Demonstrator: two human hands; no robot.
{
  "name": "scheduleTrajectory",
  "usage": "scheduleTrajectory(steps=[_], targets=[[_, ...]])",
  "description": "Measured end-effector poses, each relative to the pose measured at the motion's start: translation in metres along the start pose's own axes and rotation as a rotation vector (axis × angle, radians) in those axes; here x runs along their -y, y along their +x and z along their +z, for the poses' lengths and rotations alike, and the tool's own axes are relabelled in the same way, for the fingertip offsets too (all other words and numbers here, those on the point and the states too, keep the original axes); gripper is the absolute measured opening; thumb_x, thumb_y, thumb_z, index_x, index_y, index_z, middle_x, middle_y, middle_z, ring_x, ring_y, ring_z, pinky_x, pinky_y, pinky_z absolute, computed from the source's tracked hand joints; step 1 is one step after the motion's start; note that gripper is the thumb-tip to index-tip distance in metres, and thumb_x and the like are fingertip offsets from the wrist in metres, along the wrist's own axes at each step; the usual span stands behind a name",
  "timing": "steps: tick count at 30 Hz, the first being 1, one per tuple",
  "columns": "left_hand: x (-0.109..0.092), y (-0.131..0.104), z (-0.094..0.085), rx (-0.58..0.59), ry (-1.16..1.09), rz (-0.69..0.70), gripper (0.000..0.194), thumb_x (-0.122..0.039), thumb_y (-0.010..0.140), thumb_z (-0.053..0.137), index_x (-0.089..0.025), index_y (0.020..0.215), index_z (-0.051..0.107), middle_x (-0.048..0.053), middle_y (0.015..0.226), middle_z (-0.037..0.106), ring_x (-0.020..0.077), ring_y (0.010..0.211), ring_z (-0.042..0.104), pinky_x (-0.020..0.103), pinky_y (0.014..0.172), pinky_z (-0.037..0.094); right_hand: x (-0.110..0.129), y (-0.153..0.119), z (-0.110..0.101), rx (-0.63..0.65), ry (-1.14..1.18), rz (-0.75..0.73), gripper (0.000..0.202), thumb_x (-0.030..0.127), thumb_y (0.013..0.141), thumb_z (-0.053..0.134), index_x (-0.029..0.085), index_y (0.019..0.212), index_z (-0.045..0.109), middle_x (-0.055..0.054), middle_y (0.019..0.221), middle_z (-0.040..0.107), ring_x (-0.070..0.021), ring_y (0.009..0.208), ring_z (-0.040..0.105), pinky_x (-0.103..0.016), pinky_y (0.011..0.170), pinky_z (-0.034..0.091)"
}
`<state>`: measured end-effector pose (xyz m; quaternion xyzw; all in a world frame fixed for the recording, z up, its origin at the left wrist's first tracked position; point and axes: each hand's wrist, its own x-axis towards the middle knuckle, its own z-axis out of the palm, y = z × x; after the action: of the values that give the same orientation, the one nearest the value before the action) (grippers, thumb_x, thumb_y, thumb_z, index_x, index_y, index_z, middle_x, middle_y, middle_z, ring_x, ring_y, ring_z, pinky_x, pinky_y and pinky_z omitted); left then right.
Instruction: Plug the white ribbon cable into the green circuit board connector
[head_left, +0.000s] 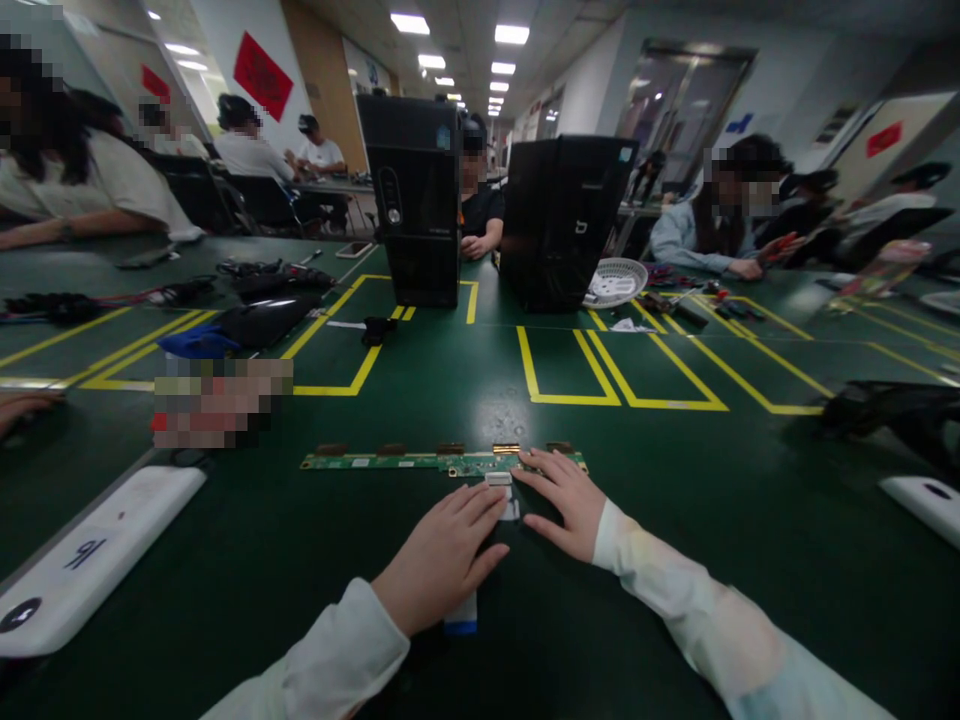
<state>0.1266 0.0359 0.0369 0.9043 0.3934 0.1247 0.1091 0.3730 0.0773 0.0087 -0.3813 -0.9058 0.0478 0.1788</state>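
A long, narrow green circuit board (pixel 375 462) lies flat on the dark green table, with several brown flexible tabs along its far edge. A white flat ribbon cable (pixel 460 612) with a blue end runs from under my left hand (pixel 446 550) toward a white connector at the board's near edge. The fingers of that hand lie stretched over the cable, close to the connector, with the thumb apart. My right hand (pixel 566 500) has its fingers spread, the tips at the right part of the board. The middle of the cable is hidden beneath my left hand.
Two black computer towers (pixel 416 200) stand beyond the board, with a person behind them. A white basket (pixel 624 280) sits by the right tower. Yellow tape (pixel 577 400) marks the table. White elongated devices (pixel 105 555) lie at both sides. Cables (pixel 67 303) and people are around.
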Motion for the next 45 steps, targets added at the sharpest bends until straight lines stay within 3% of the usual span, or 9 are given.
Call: scheduleTrajectory(steps=[9, 20, 33, 41, 45], targets=[[-0.009, 0.004, 0.000, 0.036, 0.029, -0.055, 0.058, -0.051, 0.096, 0.037, -0.018, 0.143, 0.040, 0.009, 0.147, 0.047, 0.0258, 0.135, 0.042, 0.047, 0.111, 0.036, 0.003, 0.000, -0.003, 0.011, 0.013, 0.010, 0.060, 0.051, 0.088, 0.051, 0.019, 0.139, 0.048, -0.014, 0.145, 0.044, -0.0294, 0.137, 0.035, -0.054, 0.112, 0.029], [-0.013, 0.003, 0.005, -0.011, 0.034, -0.071, 0.059, -0.052, 0.095, 0.038, -0.018, 0.142, 0.040, 0.010, 0.146, 0.048, 0.0260, 0.135, 0.042, 0.046, 0.111, 0.035, -0.001, 0.000, 0.003, -0.022, 0.000, -0.011, 0.061, 0.052, 0.087, 0.051, 0.019, 0.138, 0.049, -0.015, 0.142, 0.046, -0.0307, 0.134, 0.038, -0.054, 0.110, 0.031], [-0.003, 0.006, 0.002, -0.037, -0.017, -0.032, 0.051, -0.046, 0.097, 0.038, -0.019, 0.140, 0.045, 0.009, 0.144, 0.051, 0.0234, 0.133, 0.044, 0.044, 0.111, 0.036, -0.004, 0.002, 0.004, -0.020, -0.009, -0.012, 0.061, 0.050, 0.086, 0.055, 0.019, 0.138, 0.049, -0.014, 0.142, 0.047, -0.0299, 0.132, 0.040, -0.053, 0.109, 0.032], [0.000, 0.005, -0.009, -0.046, -0.025, 0.015, 0.044, -0.038, 0.099, 0.039, -0.021, 0.139, 0.046, 0.005, 0.144, 0.051, 0.0190, 0.134, 0.044, 0.039, 0.110, 0.038, -0.006, 0.005, 0.011, -0.052, -0.049, 0.003, 0.055, 0.049, 0.088, 0.054, 0.019, 0.134, 0.053, -0.014, 0.138, 0.050, -0.0306, 0.128, 0.043, -0.053, 0.106, 0.036], [0.002, -0.011, -0.019, -0.069, 0.000, -0.039, 0.045, -0.037, 0.099, 0.038, -0.023, 0.141, 0.043, 0.005, 0.148, 0.046, 0.0191, 0.136, 0.041, 0.040, 0.112, 0.037, -0.008, 0.006, 0.010, -0.001, -0.053, -0.006, 0.054, 0.048, 0.092, 0.048, 0.018, 0.136, 0.051, -0.014, 0.140, 0.049, -0.0296, 0.130, 0.042, -0.051, 0.107, 0.036]])
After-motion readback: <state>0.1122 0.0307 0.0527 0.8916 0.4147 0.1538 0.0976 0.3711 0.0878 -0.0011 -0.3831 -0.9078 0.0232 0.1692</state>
